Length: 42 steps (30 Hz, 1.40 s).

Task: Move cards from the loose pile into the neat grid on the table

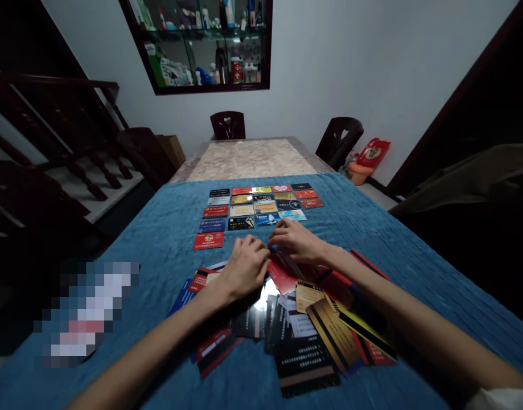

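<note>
My left hand (246, 263) and my right hand (299, 241) are side by side, over the far edge of a loose pile of plastic cards. The fingers of both are curled downward and closed, with the tips mostly hidden. Just under my right hand lies a red card (282, 275). Nearer me, the pile shows a black card (306, 364), a gold card (333, 333) and several others overlapping, many with magnetic stripes up. Beyond my hands, several cards stand in neat rows, face up; an orange-red card (209, 240) is the nearest at left.
A blue cloth (150, 245) covers the near part of the table; its patterned top (256, 156) shows behind. A blurred-out object (90, 313) lies at left. Dark chairs (227, 125) surround the far end, and a red bag (373, 152) stands by the wall.
</note>
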Motion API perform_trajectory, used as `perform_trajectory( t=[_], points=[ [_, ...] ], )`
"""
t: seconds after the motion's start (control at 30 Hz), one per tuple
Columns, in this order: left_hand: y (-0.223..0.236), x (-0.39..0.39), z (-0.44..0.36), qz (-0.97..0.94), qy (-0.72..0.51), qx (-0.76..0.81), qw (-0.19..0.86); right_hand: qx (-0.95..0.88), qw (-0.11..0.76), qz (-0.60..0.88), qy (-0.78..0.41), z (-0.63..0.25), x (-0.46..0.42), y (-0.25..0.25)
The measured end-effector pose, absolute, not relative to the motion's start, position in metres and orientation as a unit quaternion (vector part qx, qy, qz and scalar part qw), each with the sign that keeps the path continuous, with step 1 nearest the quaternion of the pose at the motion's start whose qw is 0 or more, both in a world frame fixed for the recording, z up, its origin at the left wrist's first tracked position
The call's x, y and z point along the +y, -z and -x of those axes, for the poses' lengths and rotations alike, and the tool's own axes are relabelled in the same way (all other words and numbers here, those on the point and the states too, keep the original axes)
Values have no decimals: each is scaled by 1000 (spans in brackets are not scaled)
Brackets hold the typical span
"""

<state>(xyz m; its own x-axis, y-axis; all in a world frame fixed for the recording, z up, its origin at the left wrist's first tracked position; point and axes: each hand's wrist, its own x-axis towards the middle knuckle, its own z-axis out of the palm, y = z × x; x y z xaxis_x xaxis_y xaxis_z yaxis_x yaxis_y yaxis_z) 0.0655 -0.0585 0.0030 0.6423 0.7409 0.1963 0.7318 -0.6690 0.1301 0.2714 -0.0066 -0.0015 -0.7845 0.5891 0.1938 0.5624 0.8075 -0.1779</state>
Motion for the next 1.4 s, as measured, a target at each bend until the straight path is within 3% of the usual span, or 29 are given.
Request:
perform_trajectory(
  t=[0.23, 0.97, 1.2, 1.4],
  points=[
    [3, -93, -83, -940, -77, 332, 9, -942, 96, 309, -88, -272, -17, 4],
    [2, -83, -65, -919, -30, 391, -50, -936, 45, 349, 10, -276, -17, 0],
    [0, -85, -71, -897, -12, 440, -31, -945, 105, 307, -36, -274, -20, 6],
    [3, -85, -72, -889, -25, 457, -5, -947, 89, 301, -70, -271, -21, 8]
  ],
)
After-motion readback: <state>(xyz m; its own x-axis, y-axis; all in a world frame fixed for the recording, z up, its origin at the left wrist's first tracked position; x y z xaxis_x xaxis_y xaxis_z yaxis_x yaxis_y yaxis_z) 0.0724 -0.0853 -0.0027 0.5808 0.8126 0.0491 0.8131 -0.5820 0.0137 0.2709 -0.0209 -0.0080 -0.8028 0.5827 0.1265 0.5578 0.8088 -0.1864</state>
